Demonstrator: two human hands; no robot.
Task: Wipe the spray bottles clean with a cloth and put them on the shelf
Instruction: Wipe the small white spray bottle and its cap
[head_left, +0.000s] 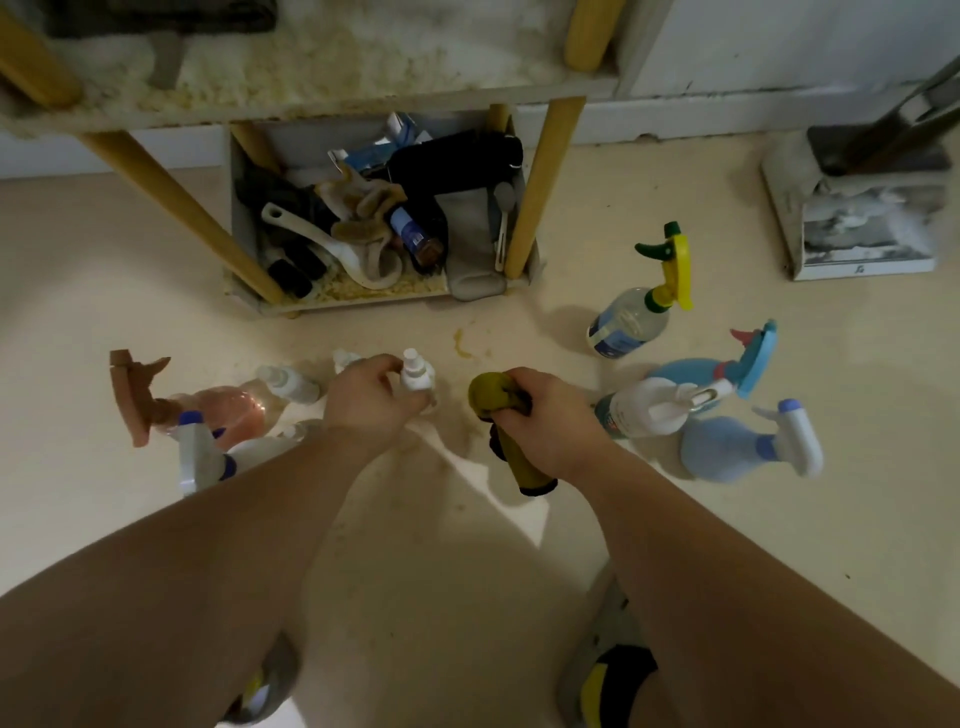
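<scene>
My left hand (371, 402) grips a small white spray bottle (415, 371) standing on the cream floor, fingers around its neck. My right hand (545, 415) is closed on a bunched olive-yellow cloth (493, 395), with one end hanging down below the wrist. To the left stand a pink bottle with a brown trigger (228, 410), a white-and-blue trigger bottle (200, 457) and small clear bottles (288, 384). On the right are a clear bottle with a yellow-green trigger (636, 317), two light blue bottles (727, 447) and a white bottle (644, 410). The shelf (311, 104) stands ahead.
The shelf's bottom level (363, 299) holds a white scoop, rags, a black item and a small blue can between yellow wooden legs (540, 187). A mop head on a grey base (857, 208) stands at the far right. My feet in slippers are at the bottom edge.
</scene>
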